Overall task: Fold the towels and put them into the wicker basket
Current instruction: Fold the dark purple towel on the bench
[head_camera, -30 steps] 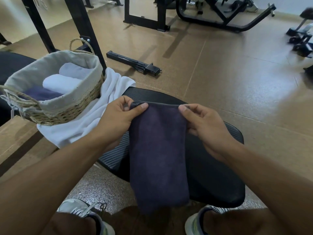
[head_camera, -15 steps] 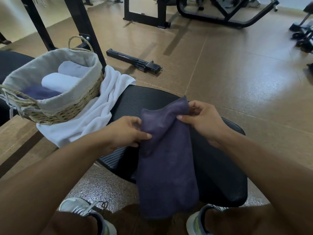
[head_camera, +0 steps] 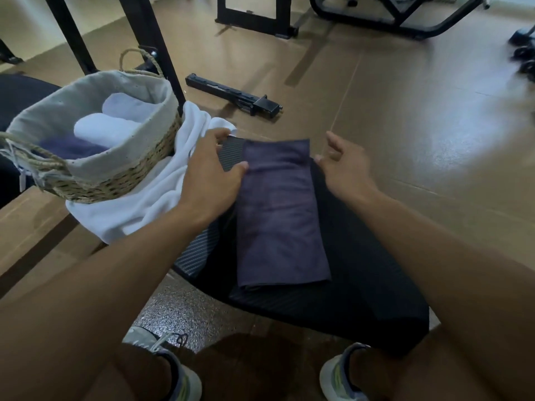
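Observation:
A dark purple towel [head_camera: 279,215] lies folded into a long strip on the black padded seat [head_camera: 376,279]. My left hand [head_camera: 211,175] hovers at the towel's upper left edge, thumb touching it, fingers loosely spread. To the right of the towel's top, my right hand [head_camera: 344,169] is relaxed and holds nothing. The wicker basket [head_camera: 115,180] with a grey cloth liner stands at the left; it holds two rolled white towels [head_camera: 107,130] and a purple one [head_camera: 72,147]. A loose white towel [head_camera: 139,204] lies crumpled under and beside the basket.
A black metal bar [head_camera: 234,95] lies on the brown floor beyond the seat. Black gym machine frames [head_camera: 252,21] stand at the back, a black upright post [head_camera: 150,44] behind the basket. My two shoes [head_camera: 173,369] are at the bottom.
The purple towel, held up by both hands before, now lies folded flat on the seat. Both hands have let go of it and opened.

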Motion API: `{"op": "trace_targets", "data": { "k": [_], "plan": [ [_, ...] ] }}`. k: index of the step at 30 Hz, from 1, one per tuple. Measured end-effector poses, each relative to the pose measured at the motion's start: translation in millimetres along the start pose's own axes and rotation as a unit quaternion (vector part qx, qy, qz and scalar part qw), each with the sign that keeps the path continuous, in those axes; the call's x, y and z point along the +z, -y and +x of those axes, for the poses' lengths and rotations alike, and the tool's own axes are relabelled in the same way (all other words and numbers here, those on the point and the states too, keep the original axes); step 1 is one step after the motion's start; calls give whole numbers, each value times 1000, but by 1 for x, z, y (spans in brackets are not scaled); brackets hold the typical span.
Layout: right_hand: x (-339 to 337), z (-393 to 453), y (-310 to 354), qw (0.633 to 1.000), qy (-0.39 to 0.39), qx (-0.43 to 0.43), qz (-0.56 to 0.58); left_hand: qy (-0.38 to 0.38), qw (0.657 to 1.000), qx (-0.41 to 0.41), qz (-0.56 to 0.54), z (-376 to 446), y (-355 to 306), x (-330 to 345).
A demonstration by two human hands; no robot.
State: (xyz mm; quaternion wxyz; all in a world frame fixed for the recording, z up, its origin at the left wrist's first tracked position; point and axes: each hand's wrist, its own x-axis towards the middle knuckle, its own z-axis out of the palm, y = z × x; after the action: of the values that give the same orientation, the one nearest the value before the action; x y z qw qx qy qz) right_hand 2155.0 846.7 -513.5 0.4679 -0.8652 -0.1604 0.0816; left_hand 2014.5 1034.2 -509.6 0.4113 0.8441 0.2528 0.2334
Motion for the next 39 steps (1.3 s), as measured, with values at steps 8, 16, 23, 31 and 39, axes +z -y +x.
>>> {"op": "trace_targets", "data": {
  "k": [8, 16, 23, 31, 39],
  "plan": [
    [11, -42, -11, 940, 136, -179, -257, 313, 909, 143, 234, -51, 11, 24],
    [2, -54, -25, 901, 297, -145, -281, 370, 849, 173, 336, -70, 23, 28],
    [-31, -59, -16, 922, 238, 31, -304, 395, 817, 268, 325, -96, 10, 23],
    [-27, -84, 0, 850, 446, 209, -185, 374, 844, 227, 309, -102, 3, 33],
    [-44, -80, 14, 880, 410, 211, -116, 382, 862, 197, 270, -95, -3, 28]
  ]
}}
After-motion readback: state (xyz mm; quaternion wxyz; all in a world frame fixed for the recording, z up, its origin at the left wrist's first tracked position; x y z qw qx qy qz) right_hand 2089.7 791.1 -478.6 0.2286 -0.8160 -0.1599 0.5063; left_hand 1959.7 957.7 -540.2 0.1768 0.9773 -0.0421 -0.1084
